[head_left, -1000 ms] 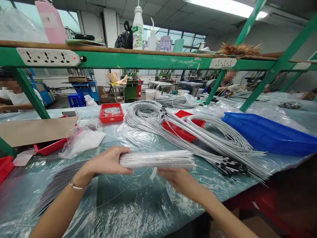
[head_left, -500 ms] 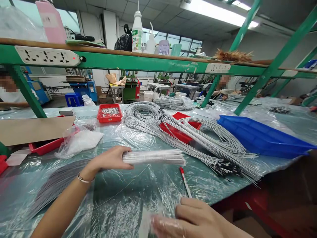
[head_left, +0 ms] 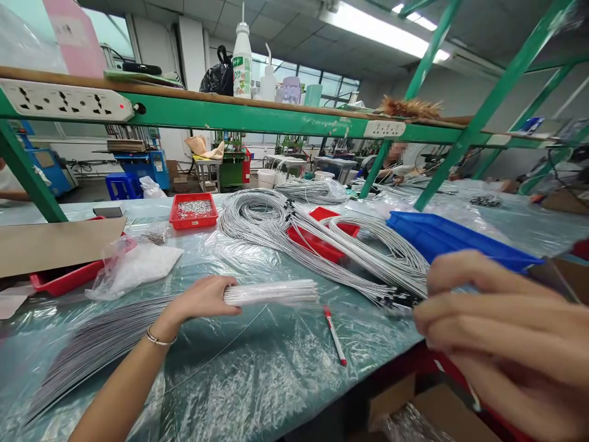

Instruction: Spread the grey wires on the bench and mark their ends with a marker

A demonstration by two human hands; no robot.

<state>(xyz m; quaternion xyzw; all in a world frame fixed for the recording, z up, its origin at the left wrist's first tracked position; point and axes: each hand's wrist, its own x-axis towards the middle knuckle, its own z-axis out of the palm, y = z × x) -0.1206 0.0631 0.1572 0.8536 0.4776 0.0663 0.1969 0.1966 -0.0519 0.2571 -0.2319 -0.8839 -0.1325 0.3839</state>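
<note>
Across the teal plastic-covered surface (head_left: 257, 380), open sheeting stretches from coiled grey-white cables (head_left: 239, 224) to the near edge. Above it, a long bundle of thin grey-white wires (head_left: 276, 291) fills the grip of the left hand (head_left: 207, 298). Blurred, the right hand (head_left: 499, 334) overlaps the edge; its grip I cannot tell. A slim red-and-white marker (head_left: 335, 336) lies between bundle and edge.
</note>
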